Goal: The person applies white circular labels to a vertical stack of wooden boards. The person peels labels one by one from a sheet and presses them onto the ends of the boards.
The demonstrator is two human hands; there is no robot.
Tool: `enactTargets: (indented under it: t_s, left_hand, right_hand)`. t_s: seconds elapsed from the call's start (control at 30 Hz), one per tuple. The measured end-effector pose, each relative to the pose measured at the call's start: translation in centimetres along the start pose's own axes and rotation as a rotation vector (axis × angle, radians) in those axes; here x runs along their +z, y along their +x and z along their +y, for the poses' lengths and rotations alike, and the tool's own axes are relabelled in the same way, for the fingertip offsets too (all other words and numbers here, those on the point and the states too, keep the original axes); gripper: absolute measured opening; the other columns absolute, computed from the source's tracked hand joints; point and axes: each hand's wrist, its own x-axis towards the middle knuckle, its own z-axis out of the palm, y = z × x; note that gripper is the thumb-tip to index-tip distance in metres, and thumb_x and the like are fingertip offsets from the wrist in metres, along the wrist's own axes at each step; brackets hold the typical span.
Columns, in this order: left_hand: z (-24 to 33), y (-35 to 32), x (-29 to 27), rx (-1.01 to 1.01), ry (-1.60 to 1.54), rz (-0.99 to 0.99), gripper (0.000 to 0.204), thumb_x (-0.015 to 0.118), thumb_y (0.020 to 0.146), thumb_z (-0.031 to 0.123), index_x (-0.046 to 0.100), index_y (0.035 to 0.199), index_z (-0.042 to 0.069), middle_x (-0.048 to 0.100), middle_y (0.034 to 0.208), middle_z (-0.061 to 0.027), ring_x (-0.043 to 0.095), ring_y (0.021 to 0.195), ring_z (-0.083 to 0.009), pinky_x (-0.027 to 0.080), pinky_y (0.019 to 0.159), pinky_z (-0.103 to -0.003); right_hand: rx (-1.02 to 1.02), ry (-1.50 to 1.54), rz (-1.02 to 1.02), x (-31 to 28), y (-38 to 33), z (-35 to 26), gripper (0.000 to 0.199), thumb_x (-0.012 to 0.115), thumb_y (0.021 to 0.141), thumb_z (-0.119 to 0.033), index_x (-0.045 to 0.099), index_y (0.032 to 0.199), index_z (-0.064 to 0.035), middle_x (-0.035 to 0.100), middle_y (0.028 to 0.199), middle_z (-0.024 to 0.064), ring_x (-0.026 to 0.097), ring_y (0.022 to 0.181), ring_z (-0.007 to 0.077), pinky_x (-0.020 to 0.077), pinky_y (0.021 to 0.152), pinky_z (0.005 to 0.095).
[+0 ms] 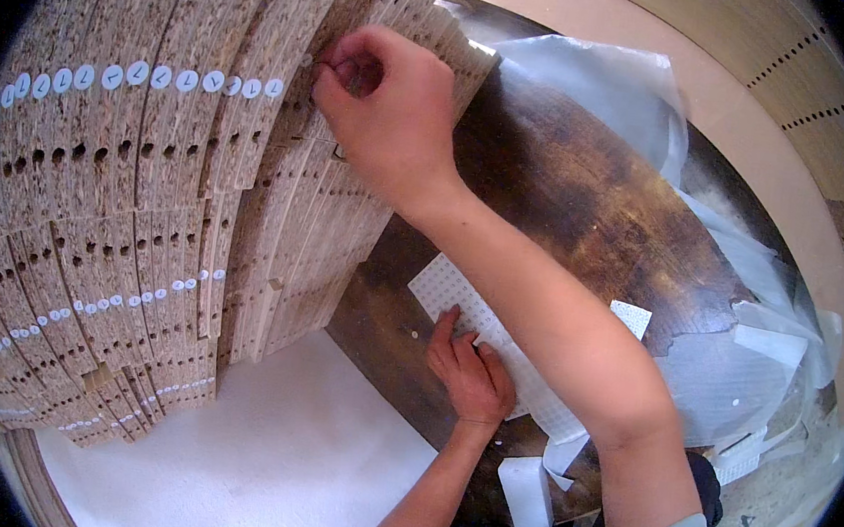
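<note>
My right hand (pixel 385 110) reaches across to the upper left, its thumb and index finger pinched together against the edge of a particleboard panel (pixel 290 51). What sits between those fingertips, if anything, is hidden. Small round white stickers (pixel 187 80) run in a row along neighbouring panel edges and end just left of this hand. Lower down, my left hand (pixel 473 373) rests with fingers stretched over a white sheet of small round labels (pixel 445 288). The right forearm covers part of that sheet, which lies on a dark brown worn surface (pixel 568 196).
The stacked panels fill the left side, with drilled holes along their edges. A small white box (pixel 525 493) and paper scraps lie near my body. Crumpled translucent plastic film (pixel 598 83) spreads along the right. More drilled boards (pixel 762 52) stand at the upper right.
</note>
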Motion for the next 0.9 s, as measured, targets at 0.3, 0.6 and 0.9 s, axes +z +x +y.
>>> enactTargets:
  t_s: [0.3, 0.6, 0.9]
  left_hand:
    - [-0.1, 0.0, -0.1, 0.0, 0.021, -0.01, 0.022, 0.053, 0.088, 0.004, 0.052, 0.106, -0.009, 0.044, 0.143, -0.0286, 0.04, 0.131, -0.0467, 0.031, 0.108, -0.058]
    - [0.0, -0.3, 0.9, -0.214, -0.227, 0.044, 0.02, 0.053, 0.088, 0.004, 0.053, 0.104, -0.008, 0.044, 0.143, -0.0285, 0.04, 0.131, -0.0462, 0.03, 0.108, -0.058]
    - [0.1, 0.1, 0.1, -0.05, -0.02, -0.018, 0.022, 0.051, 0.089, 0.006, 0.053, 0.106, -0.008, 0.044, 0.143, -0.0289, 0.039, 0.133, -0.0462, 0.029, 0.109, -0.058]
  right_hand:
    - [0.34, 0.326, 0.079, -0.5, -0.5, 0.6, 0.028, 0.077, 0.076, -0.003, 0.062, 0.1, -0.001, 0.071, 0.086, 0.0106, 0.069, 0.076, 0.019, 0.0558, 0.073, 0.033]
    - [0.154, 0.144, 0.04, 0.1, 0.0, 0.3, 0.025, 0.075, 0.079, 0.001, 0.061, 0.099, -0.0011, 0.068, 0.085, 0.0043, 0.065, 0.077, 0.0114, 0.0531, 0.07, 0.0269]
    - [0.262, -0.096, 0.043, -1.3, -0.2, 1.0, 0.032, 0.085, 0.081, -0.023, 0.064, 0.093, -0.0026, 0.065, 0.076, 0.0042, 0.061, 0.07, 0.0138, 0.0515, 0.068, 0.0296]
